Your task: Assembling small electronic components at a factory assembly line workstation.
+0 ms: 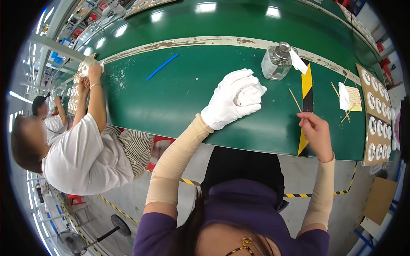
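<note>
My left hand [228, 100], in a white glove, is raised over the green table with its fingers curled around a white, round part [247, 95]. The glove and the part are nearly the same white, so the part's outline is hard to make out. To the right, my bare right hand [315, 131] pinches the lower end of a thin wooden stick [294, 100] between thumb and fingers. The stick points up and to the left, apart from the white part. Beyond both hands stands a clear glass bottle [274, 66] with a metal top, and white tissue [298, 61] hangs at its side.
Several loose sticks [347, 114] lie around a yellowish pad [354, 99] and white tissue [344, 96]. A brown tray [370, 136] of white round parts lines the right edge. A blue stick [162, 67] lies far left of centre. A co-worker [85, 158] sits at left.
</note>
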A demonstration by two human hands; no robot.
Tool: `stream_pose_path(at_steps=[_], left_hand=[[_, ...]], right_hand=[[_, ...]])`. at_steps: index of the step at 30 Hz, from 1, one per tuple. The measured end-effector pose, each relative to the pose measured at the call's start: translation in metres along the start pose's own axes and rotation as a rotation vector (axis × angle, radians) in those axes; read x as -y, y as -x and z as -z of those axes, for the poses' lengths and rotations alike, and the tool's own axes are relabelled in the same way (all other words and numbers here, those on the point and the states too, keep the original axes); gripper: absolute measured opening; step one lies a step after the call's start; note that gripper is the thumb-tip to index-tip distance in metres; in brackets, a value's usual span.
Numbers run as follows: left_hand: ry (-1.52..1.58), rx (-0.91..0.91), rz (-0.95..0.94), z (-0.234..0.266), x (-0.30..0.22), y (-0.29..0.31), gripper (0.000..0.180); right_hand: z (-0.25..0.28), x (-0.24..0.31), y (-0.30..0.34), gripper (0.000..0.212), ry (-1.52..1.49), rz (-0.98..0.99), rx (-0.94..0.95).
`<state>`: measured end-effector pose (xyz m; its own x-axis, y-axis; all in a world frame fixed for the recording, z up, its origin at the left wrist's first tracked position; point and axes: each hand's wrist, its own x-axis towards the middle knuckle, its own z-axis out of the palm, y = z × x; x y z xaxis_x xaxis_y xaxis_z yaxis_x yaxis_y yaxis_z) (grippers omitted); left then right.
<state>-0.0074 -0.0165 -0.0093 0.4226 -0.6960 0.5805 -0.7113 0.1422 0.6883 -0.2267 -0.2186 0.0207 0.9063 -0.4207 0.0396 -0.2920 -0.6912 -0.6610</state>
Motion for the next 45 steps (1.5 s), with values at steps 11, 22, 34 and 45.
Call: stream_pose_path(at_steps=[11,22,34,45], left_hand=[[-0.040,-0.052,0.029,-0.002,-0.005,0.001,0.056],[-0.063,-0.064,0.009,0.002,-0.017,0.000,0.050],[-0.095,-0.024,0.181,0.011,-0.021,0.002,0.056],[-0.161,-0.031,-0.051,0.011,-0.011,0.007,0.051]], right_hand=[[0.016,0.068,-0.041,0.026,-0.960,0.266,-0.385],[0.027,0.076,-0.116,0.019,-0.655,0.383,-0.422],[-0.008,0.102,-0.082,0.031,-0.399,0.390,-0.288],[-0.009,0.103,-0.089,0.028,-0.567,0.415,-0.154]])
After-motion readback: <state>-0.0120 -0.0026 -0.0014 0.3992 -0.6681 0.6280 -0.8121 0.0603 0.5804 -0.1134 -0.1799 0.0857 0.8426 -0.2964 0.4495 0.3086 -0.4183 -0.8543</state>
